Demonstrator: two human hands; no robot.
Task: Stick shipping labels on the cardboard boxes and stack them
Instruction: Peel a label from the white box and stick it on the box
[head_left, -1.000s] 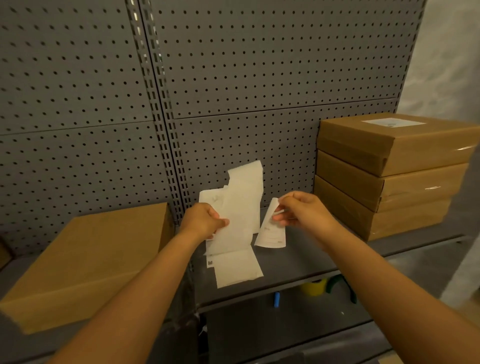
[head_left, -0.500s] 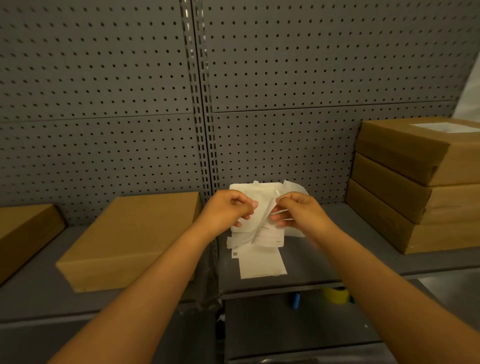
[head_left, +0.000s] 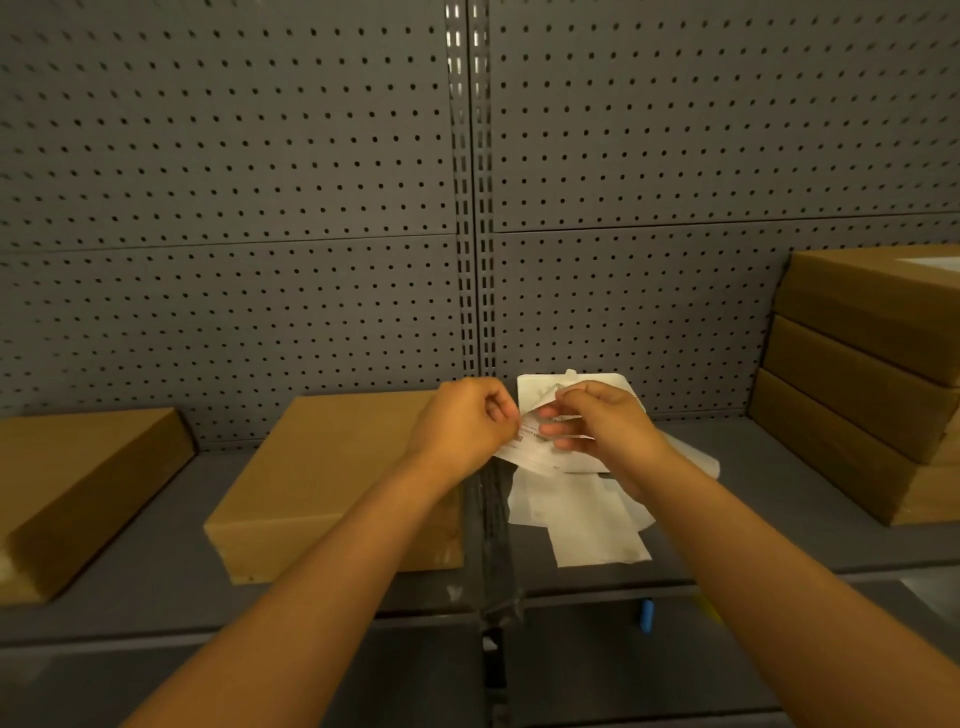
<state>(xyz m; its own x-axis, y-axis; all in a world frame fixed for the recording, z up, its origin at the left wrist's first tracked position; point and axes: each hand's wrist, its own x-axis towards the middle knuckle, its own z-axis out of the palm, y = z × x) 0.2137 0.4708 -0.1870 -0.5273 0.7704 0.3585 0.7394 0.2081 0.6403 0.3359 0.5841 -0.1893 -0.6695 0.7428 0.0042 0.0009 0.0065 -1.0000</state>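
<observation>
Left hand (head_left: 460, 423) and right hand (head_left: 602, 423) pinch a shipping label (head_left: 535, 452) above the shelf (head_left: 779, 519).

the label (head_left: 535, 451) pinched between both hands has small dark print on it, but it is too blurry to read. no other words can be read.

The print on the label (head_left: 535, 451) is too blurred to read. The right edge cuts off the stacked boxes (head_left: 872, 384).
</observation>
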